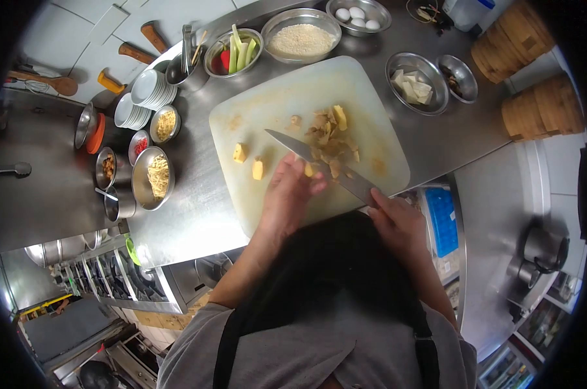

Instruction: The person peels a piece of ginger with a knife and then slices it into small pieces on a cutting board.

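My right hand (400,223) is closed around the handle of a large kitchen knife (355,183), its blade pointing up and left across the cutting board (232,201). My left hand (288,194) pinches a small yellow piece of peeled ginger (309,170) beside the blade. Just beyond the knife lies a pile of brown ginger peelings (324,133), with a yellow ginger chunk (340,118) at its far edge. Two more peeled ginger pieces, one farther left (239,153) and one nearer my left hand (258,170), rest on the board.
Along the back stand bowls of vegetable sticks (243,55), pale crumbs (303,42) and eggs (357,13). A bowl of white slices (411,87) is at right, near bamboo steamers (533,110). To the left are stacked white dishes (154,91) and a bowl of shreds (157,176).
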Demonstrator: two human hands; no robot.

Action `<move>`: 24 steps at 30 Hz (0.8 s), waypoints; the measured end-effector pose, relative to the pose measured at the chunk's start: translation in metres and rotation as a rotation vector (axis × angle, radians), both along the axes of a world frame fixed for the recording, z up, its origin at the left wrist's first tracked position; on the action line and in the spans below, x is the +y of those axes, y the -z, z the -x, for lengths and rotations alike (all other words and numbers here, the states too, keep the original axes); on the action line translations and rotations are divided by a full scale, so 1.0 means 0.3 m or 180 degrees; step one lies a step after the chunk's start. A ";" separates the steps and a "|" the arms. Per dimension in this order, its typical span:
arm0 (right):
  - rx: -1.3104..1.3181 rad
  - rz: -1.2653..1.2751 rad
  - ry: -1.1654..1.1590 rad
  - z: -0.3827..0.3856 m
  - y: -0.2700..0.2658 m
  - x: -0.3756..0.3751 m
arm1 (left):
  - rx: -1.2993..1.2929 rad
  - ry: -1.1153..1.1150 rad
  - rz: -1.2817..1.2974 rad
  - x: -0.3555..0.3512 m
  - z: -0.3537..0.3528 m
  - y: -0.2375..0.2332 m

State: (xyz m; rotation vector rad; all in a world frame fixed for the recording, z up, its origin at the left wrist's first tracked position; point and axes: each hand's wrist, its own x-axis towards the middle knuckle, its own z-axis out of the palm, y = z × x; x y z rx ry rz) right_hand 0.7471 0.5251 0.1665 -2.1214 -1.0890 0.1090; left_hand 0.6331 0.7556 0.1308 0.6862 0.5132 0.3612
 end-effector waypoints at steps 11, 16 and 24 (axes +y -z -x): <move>-0.0059 0.0423 -0.0024 0.009 -0.034 -0.104 | 0.0015 -0.0329 -0.0063 0.047 0.015 0.007; -0.0015 0.0478 0.0025 0.012 -0.028 -0.106 | -0.0019 -0.0260 -0.0107 0.052 0.020 0.014; 0.0183 0.0169 0.0053 0.002 0.007 -0.027 | 0.0056 0.0165 -0.0197 0.010 0.040 0.039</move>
